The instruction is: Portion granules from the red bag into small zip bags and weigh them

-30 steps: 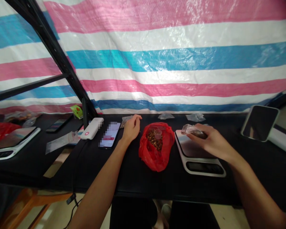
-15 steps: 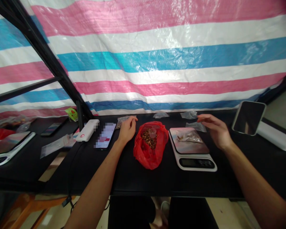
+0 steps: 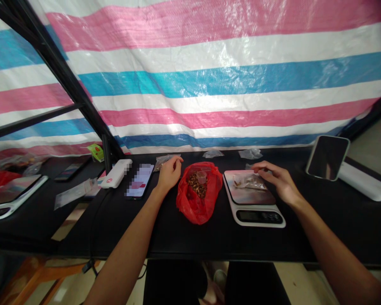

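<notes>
Red bag (image 3: 198, 212) of brown bits (image 3: 195, 187) sits between curled left fingers (image 3: 177, 160) and bent right fingers (image 3: 269, 166); can't tell if they pinch anything.

Black tabletop (image 3: 190, 245) is stretching in front of a red bag (image 3: 198, 212) and a white scale (image 3: 250, 199), leaving passage; both are blocking the middle, while a propped phone (image 3: 327, 157) is standing at right.

Striped sheeting (image 3: 209, 84); black table (image 3: 190, 241); floor (image 3: 300, 281) possibly tiled
</notes>
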Demonstrator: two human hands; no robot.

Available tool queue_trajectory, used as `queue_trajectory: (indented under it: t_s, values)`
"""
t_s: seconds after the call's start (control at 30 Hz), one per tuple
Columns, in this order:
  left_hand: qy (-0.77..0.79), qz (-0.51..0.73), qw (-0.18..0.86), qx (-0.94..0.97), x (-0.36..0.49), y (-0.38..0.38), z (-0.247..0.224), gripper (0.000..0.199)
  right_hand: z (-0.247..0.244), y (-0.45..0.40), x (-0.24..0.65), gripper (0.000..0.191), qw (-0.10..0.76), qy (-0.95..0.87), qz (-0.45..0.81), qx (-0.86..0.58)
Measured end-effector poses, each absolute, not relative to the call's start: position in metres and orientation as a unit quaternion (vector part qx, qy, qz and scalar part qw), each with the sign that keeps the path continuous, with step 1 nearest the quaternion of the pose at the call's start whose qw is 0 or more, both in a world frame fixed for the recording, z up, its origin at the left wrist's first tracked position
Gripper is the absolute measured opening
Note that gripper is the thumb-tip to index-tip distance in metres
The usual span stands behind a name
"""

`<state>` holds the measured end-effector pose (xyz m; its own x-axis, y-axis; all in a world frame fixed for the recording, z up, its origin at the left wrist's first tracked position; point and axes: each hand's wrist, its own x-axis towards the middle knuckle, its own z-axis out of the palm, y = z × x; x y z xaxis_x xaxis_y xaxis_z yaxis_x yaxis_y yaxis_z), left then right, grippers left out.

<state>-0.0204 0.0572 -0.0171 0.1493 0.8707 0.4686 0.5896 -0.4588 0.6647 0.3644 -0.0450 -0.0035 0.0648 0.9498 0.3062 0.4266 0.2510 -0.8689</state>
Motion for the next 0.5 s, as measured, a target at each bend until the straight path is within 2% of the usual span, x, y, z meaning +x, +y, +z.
queue_trajectory:
  t_s: [0.27,0.5]
  values:
    - [0.51,0.413,0.133,0.743,-0.022,0.058,-0.017,0.028,0.0,-0.048,0.355,0.03,0.449,-0.665,0.28,-0.527]
    - [0.529,0.416,0.108,0.731,-0.024,0.06,-0.016,0.027,0.008,-0.049,0.351,0.041,0.39,-0.715,0.251,-0.524]
